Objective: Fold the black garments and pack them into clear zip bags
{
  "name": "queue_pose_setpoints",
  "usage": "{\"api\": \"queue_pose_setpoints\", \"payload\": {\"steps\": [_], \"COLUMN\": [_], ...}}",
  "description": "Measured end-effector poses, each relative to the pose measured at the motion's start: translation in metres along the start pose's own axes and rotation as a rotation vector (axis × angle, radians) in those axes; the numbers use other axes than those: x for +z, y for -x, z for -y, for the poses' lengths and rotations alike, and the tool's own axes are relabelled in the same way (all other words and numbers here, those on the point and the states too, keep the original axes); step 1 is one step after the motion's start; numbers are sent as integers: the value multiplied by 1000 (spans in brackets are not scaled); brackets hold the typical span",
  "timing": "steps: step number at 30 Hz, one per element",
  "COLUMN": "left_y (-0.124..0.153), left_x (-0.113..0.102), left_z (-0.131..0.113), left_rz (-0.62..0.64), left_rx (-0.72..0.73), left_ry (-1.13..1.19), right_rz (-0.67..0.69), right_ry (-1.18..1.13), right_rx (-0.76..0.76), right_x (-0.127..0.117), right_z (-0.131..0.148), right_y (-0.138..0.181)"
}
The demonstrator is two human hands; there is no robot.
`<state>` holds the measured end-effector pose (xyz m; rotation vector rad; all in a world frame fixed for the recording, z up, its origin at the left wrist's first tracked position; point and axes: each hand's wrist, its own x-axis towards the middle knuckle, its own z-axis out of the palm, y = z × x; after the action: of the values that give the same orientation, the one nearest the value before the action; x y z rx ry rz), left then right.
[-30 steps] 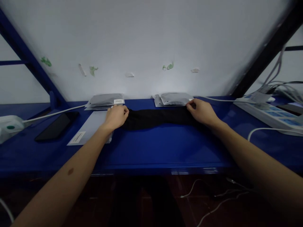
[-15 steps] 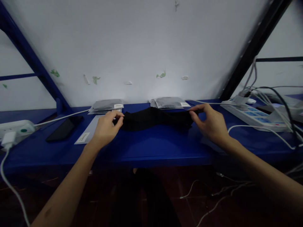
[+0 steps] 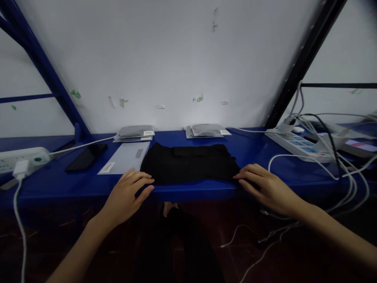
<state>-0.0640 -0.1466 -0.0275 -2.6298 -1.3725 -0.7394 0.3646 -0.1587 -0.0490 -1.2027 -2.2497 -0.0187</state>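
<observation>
A folded black garment (image 3: pixel 188 164) lies flat on the blue table (image 3: pixel 250 149), its near edge at the table's front lip. My left hand (image 3: pixel 128 194) rests at the garment's near left corner, fingers stretched out and touching the cloth. At the near right corner my right hand (image 3: pixel 263 186) lies flat with fingers extended against the fabric. Neither hand grips anything.
A flat grey bag (image 3: pixel 125 157) lies left of the garment, a black phone (image 3: pixel 86 156) beyond it. Two packed grey bags (image 3: pixel 134 132) (image 3: pixel 206 129) sit by the white wall. Power strips (image 3: pixel 297 143) (image 3: pixel 20 157) and loose cables (image 3: pixel 330 157) occupy both ends.
The black garment, held stretched by both ends near the back, has been drawn toward the front edge and laid down folded. Both hands have let go and flattened.
</observation>
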Motion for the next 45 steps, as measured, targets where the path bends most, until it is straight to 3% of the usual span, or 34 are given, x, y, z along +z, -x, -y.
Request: {"api": "queue_pose_setpoints", "payload": {"steps": [9,12,16,18,23,26,30,37,45], "left_y": [4,-12,-54,-80,-127,-131,-122,-124,-146], "left_x": [-4,-9,-9,-1,33,45,49,43,33], "left_z": [-6,-11,-22,-26,-21,-11,-2,-6,-5], "left_rz": [-53,-84,-143,-96,188,234,177,163,183], "left_rx": [37,8,15,19,123,61,-31,-108,-213], "left_ry": [-23,2,53,59,-129,-63,75,149,159], "right_rz": [28,-47,-97,-75,48,32,-31,-59,-142], "right_ry": [-91,-45,31,77,90,68,-22,-39,-3], "right_rx": [86,65,42,47,44,76,137,198,257], "right_x": [-12,-14,-6,3,30,37,37,37,29], "right_z": [6,4,-8,-19,-43,-53,-59,-63,-58], "right_y": [-5,-21,-59,-80,-112,-106,-90,-86,-91]}}
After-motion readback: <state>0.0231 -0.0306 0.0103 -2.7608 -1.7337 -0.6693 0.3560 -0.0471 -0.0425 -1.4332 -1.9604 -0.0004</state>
